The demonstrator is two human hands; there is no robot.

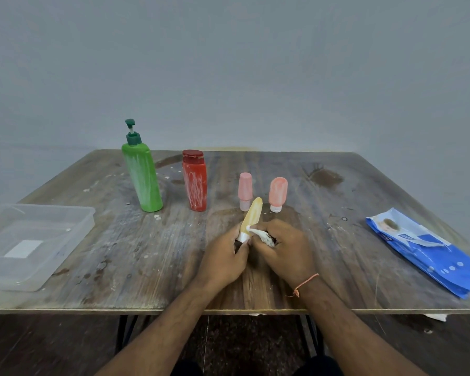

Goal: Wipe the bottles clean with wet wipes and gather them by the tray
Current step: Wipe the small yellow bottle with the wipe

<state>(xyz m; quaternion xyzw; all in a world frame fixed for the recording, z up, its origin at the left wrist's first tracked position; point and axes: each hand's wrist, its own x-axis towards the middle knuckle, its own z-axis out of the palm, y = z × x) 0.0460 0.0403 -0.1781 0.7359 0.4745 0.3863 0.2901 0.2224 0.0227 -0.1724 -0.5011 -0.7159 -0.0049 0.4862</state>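
Observation:
My left hand grips the white cap end of a small yellow bottle, which points up and away over the table's middle. My right hand holds a crumpled white wet wipe against the bottle's lower part. Behind them stand a pink bottle and an orange-pink bottle, both cap down. Further left stand a red bottle and a tall green pump bottle, both streaked with white smears. A clear plastic tray lies at the table's left edge.
A blue pack of wet wipes lies at the right side of the worn wooden table. A scrap of white wipe lies on the floor below the table's right front edge. A grey wall rises behind.

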